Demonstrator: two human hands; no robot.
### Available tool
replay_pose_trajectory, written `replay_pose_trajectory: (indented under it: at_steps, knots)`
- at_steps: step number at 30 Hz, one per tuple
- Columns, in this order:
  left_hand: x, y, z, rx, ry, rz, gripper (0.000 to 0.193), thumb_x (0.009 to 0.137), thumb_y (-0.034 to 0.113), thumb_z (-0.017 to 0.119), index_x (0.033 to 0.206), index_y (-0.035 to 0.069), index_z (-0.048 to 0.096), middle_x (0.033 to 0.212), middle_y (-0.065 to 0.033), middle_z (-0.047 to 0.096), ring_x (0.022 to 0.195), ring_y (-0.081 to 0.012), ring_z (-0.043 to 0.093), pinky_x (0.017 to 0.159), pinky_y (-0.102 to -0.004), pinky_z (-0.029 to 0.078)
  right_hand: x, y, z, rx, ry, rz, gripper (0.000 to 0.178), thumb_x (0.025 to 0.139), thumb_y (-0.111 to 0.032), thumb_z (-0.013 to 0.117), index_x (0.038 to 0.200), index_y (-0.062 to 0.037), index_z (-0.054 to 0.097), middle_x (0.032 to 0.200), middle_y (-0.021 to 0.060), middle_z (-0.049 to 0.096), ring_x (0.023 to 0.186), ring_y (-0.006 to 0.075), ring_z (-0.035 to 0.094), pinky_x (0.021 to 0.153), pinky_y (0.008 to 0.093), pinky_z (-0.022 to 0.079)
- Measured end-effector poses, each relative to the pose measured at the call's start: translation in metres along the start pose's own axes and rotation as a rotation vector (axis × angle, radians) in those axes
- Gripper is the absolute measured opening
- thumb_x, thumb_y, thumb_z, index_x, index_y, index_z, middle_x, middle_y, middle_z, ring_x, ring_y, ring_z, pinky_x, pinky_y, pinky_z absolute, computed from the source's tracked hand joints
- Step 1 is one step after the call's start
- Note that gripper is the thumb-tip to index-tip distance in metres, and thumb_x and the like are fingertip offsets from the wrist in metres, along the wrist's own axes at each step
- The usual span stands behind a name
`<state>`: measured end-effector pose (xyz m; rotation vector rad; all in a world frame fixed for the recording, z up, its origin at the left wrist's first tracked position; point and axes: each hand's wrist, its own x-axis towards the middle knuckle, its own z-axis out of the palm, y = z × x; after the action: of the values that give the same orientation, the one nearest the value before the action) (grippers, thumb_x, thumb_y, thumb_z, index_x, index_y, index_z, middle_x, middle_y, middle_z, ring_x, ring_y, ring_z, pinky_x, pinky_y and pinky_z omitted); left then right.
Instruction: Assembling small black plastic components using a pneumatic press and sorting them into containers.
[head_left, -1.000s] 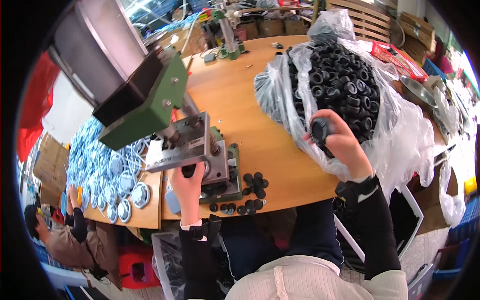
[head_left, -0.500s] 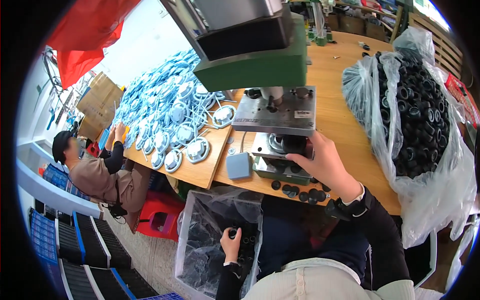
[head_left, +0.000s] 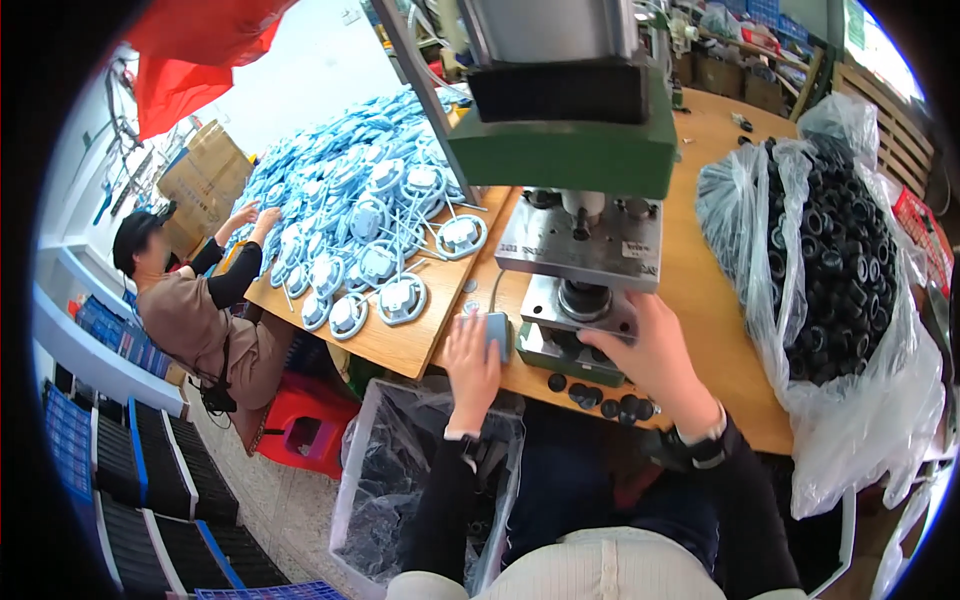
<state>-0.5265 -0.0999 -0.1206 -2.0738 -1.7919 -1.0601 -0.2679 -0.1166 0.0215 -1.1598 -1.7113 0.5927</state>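
Note:
A black round part (head_left: 584, 299) sits in the lower steel die (head_left: 545, 312) of a green bench press (head_left: 570, 150), under the raised upper plate (head_left: 580, 240). My right hand (head_left: 660, 355) is at the die's right side, thumb at its front and fingers apart, holding nothing I can see. My left hand (head_left: 472, 365) lies with fingers stretched out against a small grey-blue box (head_left: 499, 335) left of the press. Several small black discs (head_left: 590, 397) lie along the table's front edge.
A plastic-lined bin (head_left: 350, 500) stands below the table's front. Pale blue round parts (head_left: 330, 190) are heaped at the left, where another person (head_left: 195, 320) works. A clear bag (head_left: 735, 215) of black rings (head_left: 835, 255) lies at the right.
My left hand has come up from the bin to the grey-blue box and no longer holds a black ring. My right hand has drawn away from the black part in the die.

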Motion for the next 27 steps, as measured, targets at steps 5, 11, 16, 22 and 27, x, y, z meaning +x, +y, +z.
replay_pose_trajectory:
  at_steps: [5, 11, 16, 22, 27]
  knots:
    - [0.007, 0.002, 0.012, 0.023, -0.191, -0.082, 0.041, 0.09, 0.027, 0.052, 0.129, 0.014, 0.053, 0.134, -0.0034, 0.052, 0.128, -0.0269, 0.043, 0.098, -0.0468, 0.034, -0.055, 0.018, -0.078, -0.176, 0.178, -0.039, 0.051, 0.075, -0.005, 0.072, 0.121, 0.0029, 0.052, 0.125, 0.0155, 0.057, 0.115, 0.0269, 0.054, 0.094, 0.0352, 0.045]
    - [0.012, -0.002, 0.006, 0.006, -0.251, -0.073, 0.044, 0.092, 0.029, 0.05, 0.133, 0.014, 0.049, 0.14, -0.0042, 0.046, 0.132, -0.0295, 0.038, 0.103, -0.0517, 0.029, -0.095, 0.212, -0.259, -0.798, 0.269, 0.361, 0.04, 0.078, -0.004, 0.065, 0.117, 0.0006, 0.055, 0.121, 0.0192, 0.056, 0.113, 0.0346, 0.052, 0.099, 0.0357, 0.039]
    - [0.024, 0.043, -0.009, -0.303, 0.101, 0.071, 0.038, 0.087, 0.014, 0.056, 0.124, 0.004, 0.052, 0.132, -0.0132, 0.05, 0.125, -0.0345, 0.043, 0.102, -0.0476, 0.031, -0.107, 0.223, -0.271, -0.856, 0.021, 0.402, 0.046, 0.069, -0.001, 0.07, 0.112, -0.0022, 0.055, 0.119, 0.0178, 0.053, 0.107, 0.0369, 0.052, 0.095, 0.0363, 0.042]
    - [0.072, 0.136, -0.03, -0.541, 0.109, 0.101, 0.053, 0.07, 0.018, 0.072, 0.116, 0.001, 0.051, 0.123, -0.0153, 0.052, 0.116, -0.0379, 0.044, 0.093, -0.0461, 0.036, -0.091, 0.214, -0.266, -0.928, 0.047, 0.4, 0.034, 0.058, 0.001, 0.074, 0.082, -0.0024, 0.049, 0.088, 0.0133, 0.047, 0.084, 0.0329, 0.051, 0.077, 0.0388, 0.044]
    - [0.101, 0.151, -0.018, -0.678, 0.141, -0.052, 0.047, 0.064, 0.017, 0.075, 0.106, 0.007, 0.058, 0.103, -0.0118, 0.061, 0.099, -0.0339, 0.054, 0.085, -0.0446, 0.041, -0.091, 0.199, -0.267, -0.843, 0.372, 0.124, 0.023, 0.075, -0.002, 0.068, 0.086, -0.0032, 0.048, 0.086, 0.0087, 0.043, 0.081, 0.025, 0.047, 0.076, 0.0331, 0.04]
